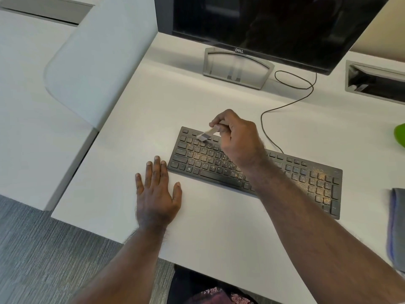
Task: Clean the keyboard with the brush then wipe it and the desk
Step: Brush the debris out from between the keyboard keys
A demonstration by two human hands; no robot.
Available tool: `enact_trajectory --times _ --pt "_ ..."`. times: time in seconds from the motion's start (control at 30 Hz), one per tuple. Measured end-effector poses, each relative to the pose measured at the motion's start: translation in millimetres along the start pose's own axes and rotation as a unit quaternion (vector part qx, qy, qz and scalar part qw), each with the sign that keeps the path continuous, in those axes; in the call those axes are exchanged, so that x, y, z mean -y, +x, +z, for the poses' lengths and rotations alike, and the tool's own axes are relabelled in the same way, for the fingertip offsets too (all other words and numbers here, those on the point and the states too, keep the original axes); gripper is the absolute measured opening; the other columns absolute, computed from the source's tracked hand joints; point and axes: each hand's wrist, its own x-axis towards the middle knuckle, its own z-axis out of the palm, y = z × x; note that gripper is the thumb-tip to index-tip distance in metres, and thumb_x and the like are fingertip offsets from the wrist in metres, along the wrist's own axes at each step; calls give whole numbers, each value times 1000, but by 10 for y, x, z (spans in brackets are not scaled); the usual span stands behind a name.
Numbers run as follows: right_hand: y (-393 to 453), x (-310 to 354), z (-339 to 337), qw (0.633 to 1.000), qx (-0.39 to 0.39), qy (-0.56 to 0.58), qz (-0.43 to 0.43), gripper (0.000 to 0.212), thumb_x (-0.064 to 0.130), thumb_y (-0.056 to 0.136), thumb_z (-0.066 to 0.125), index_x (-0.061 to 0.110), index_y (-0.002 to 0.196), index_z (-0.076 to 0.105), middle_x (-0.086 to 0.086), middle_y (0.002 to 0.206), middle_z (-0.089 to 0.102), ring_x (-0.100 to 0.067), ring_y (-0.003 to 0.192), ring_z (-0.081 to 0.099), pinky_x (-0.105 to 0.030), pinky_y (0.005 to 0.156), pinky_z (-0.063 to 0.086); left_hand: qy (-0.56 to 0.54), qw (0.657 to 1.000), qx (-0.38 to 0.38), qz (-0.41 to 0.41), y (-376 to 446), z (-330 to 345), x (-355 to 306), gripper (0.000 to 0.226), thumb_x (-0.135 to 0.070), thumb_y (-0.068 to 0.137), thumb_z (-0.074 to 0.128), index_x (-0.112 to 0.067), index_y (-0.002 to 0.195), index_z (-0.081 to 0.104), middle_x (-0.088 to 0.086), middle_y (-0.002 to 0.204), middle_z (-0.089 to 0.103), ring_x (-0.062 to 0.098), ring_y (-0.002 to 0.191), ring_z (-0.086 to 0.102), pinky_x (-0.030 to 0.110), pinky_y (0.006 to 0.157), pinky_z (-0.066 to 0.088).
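A black keyboard (306,178) lies at an angle on the white desk (135,119), its keys dusted with brownish crumbs. My right hand (238,139) grips a small pale brush (206,134) over the keyboard's upper left keys, bristles pointing down to the left at the top rows. My left hand (156,194) rests flat on the desk just left of the keyboard, fingers straight and spread. A folded grey-blue cloth (397,227) lies at the right edge of the desk.
A dark monitor (274,23) on a grey stand (237,68) sits behind the keyboard, whose cable (271,110) loops across the desk. A cable tray opening (374,82) is at the back right, a green object (400,134) at the right edge, a pale divider panel (98,58) on the left.
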Motion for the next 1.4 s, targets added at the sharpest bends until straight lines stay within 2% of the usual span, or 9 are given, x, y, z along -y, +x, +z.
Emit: enact_trajectory --times 0.13,0.47,0.63,0.73,0.87,0.97,1.1,1.3,1.4 --pt "-41 -51 -92 998 -36 -35 40 11 12 96 54 20 99 61 9 91 72 -7 80 68 -32 61 58 -4 1000 -7 2 1 1 -5 77 -49 96 29 -10 162 22 3 171 9 21 158 6 52 127 5" --pt "-199 -177 -416 992 -76 -71 66 12 12 97 52 21 101 61 6 94 73 -10 84 70 -34 64 60 0 1000 2 0 6 2 -3 77 -50 96 27 -10 162 19 2 171 6 21 158 4 51 127 3" --pt "-229 -92 -403 999 -45 -13 26 12 6 97 55 10 104 65 3 98 73 6 62 57 -6 51 37 0 1000 3 3 -2 -3 3 77 -50 97 26 -10 162 18 2 171 6 21 158 3 52 127 4" --pt "-260 -87 -299 999 1 -29 13 14 11 98 57 14 108 66 6 97 73 2 56 56 -10 47 37 -1 1000 2 3 0 -5 -3 77 -50 97 26 -10 162 18 3 171 6 21 158 3 52 127 4" --pt "-193 -106 -284 996 -50 -53 54 12 11 97 54 19 101 62 6 93 72 -6 77 68 -31 59 57 -1 1000 2 2 2 -1 -1 77 -49 96 27 -10 162 19 3 171 8 22 158 4 52 127 4" --pt "-114 -62 -297 994 -84 -16 73 11 8 96 53 14 102 61 1 96 73 -10 89 70 -26 67 58 0 1000 5 2 5 3 0 77 -49 96 27 -10 162 19 3 171 7 22 158 4 52 127 4" --pt "-110 44 -132 1000 -3 18 25 12 6 97 55 7 104 64 2 98 72 14 66 57 -4 54 39 2 1000 6 1 4 -5 2 77 -49 96 27 -10 162 19 3 171 7 22 158 4 52 127 5" --pt "-31 -43 -77 997 -49 -37 45 11 14 98 55 18 104 63 4 96 72 -1 68 64 -24 53 54 1 1000 10 -1 10 -13 -7 78 -50 96 26 -11 163 17 1 171 4 20 158 1 51 128 2" --pt "-14 -36 -121 998 -49 14 47 12 7 96 57 12 102 66 3 91 70 4 57 58 -15 48 41 0 1000 9 1 4 -15 -5 77 -50 97 26 -11 163 17 2 171 4 20 158 1 50 127 1"
